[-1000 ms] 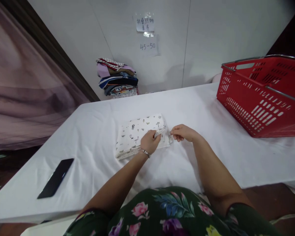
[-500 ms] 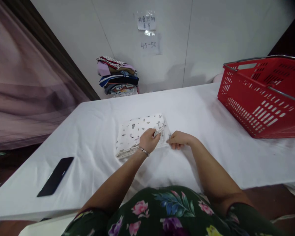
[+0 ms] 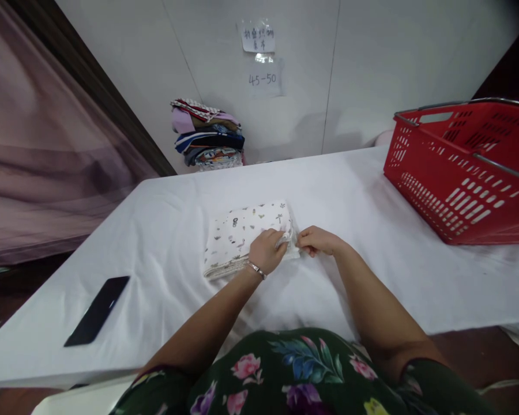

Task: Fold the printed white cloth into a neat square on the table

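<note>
Both hands have closed in on the near right corner of the folded printed cloth (image 3: pixel 246 235) since 1 second ago. Left hand (image 3: pixel 266 251) pinches that corner; right hand (image 3: pixel 315 240) pinches its edge just beside. Cloth lies mid-table (image 3: pixel 372 265). Black phone (image 3: pixel 97 311) near left, red basket (image 3: pixel 462 173) far right.

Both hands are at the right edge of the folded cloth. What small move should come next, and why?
Probably tuck the loose right corner flat against the fold. The cloth already lies as a neat rectangle on the table, but the left hand and right hand both pinch its right edge, where the layers look raised and uneven. Pressing them down would likely square that edge.
</note>
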`<state>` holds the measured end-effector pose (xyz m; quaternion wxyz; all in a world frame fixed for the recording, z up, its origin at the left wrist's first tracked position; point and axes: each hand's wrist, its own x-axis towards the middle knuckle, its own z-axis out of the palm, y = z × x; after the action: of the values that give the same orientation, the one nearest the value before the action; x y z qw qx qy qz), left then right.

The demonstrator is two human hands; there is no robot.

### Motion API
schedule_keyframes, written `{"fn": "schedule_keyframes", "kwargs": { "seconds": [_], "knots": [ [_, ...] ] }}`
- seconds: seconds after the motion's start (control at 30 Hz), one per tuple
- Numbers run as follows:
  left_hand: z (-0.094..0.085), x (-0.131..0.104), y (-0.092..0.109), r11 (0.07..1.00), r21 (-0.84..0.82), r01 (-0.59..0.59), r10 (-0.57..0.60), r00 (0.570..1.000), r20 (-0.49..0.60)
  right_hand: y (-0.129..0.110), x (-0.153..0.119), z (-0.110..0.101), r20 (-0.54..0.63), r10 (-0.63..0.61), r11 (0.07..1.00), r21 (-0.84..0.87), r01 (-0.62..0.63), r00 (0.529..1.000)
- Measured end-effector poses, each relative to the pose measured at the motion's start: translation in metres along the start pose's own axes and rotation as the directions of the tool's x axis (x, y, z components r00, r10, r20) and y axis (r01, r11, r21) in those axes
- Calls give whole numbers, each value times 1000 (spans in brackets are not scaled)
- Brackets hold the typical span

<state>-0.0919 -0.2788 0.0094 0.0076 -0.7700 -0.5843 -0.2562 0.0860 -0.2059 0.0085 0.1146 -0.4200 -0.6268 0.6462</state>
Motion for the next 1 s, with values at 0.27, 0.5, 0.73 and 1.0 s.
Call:
{"fn": "schedule_keyframes", "kwargs": {
  "seconds": [0.27,0.5,0.73,1.0],
  "knots": [
    [0,-2,11,998,61,21,-25,996,81,-2,2,2,37,-70,962,266,58,997],
    [-8,5,2,990,55,132,-134,990,52,7,-11,-1,44,163,949,-280,-145,986],
    [-7,2,3,995,33,94,-95,995,19,16,-6,26,-70,113,982,-142,-122,991],
    [-7,-2,2,999,21,44,-45,999,11,10,-14,25,-88,-44,974,216,62,995]
  ]
}}
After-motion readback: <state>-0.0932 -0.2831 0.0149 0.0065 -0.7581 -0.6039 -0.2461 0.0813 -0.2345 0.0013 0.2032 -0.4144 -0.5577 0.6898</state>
